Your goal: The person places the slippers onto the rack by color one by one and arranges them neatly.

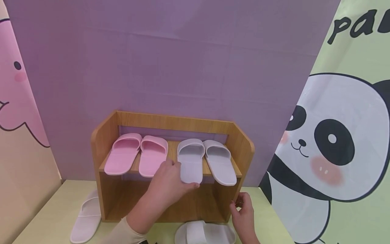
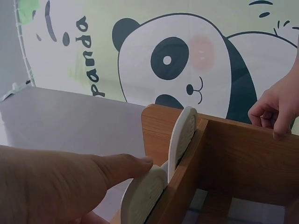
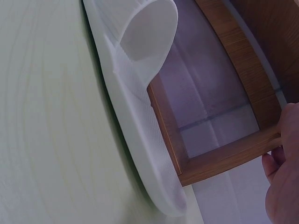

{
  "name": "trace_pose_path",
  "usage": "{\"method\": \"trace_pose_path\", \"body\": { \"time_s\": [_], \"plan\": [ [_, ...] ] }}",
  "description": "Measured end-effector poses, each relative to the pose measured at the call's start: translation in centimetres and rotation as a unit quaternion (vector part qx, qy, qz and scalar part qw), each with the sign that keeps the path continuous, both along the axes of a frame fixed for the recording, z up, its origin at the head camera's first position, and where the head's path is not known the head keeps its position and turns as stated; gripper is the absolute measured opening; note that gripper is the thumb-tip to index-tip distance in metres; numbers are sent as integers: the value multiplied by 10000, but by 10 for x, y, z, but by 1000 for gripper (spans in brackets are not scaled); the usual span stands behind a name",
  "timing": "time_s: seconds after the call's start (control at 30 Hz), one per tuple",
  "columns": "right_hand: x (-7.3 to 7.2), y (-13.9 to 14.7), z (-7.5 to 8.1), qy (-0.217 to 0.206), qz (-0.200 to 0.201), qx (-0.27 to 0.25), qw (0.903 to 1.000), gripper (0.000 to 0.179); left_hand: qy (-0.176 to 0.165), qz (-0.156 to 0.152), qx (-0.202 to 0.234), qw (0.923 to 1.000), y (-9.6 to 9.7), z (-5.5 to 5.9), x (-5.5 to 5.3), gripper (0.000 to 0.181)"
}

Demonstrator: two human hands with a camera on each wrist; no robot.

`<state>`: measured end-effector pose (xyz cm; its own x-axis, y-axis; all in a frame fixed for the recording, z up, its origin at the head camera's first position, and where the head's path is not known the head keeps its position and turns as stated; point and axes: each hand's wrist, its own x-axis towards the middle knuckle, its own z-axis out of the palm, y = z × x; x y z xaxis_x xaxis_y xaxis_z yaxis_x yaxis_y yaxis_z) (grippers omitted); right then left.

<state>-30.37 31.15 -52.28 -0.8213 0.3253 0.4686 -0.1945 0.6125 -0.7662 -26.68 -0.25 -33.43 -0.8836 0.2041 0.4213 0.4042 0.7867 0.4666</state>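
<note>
A small wooden shoe rack [image 1: 175, 123] stands on the table. My left hand [image 1: 169, 184] grips the front end of a pale grey slipper [image 1: 192, 169] on its upper shelf. The thumb lies at the slipper's end in the left wrist view, while most fingers are hidden there. Beside that slipper lies its matching grey slipper [image 1: 221, 166], angled outward. Two pink slippers [image 1: 123, 157] occupy the shelf's left half. Low on the right, my right hand [image 1: 243, 215] holds the front edge of the rack's side panel [image 3: 233, 156] between thumb and fingers.
A white slipper [image 1: 213, 234] lies sideways on the table before the rack. Another pale slipper [image 1: 86, 217] lies left of the rack, partly behind its side. A purple backdrop [image 1: 182, 67] rises behind, with a panda-printed sheet [image 1: 359, 101] at right.
</note>
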Motion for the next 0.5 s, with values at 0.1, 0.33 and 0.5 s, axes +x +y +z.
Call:
{"method": "trace_pose_path", "body": {
  "time_s": [0.1,0.33,0.5],
  "plan": [
    [0,-1,1,-10,-2,-9,10000,31,18,-52,45,10000,2,-2,0,84],
    [1,-3,2,-27,-21,-23,10000,31,48,-108,116,9999,4,-4,2,83],
    [2,-2,1,45,-29,7,10000,31,54,-148,115,9998,4,-5,2,81]
  ]
}}
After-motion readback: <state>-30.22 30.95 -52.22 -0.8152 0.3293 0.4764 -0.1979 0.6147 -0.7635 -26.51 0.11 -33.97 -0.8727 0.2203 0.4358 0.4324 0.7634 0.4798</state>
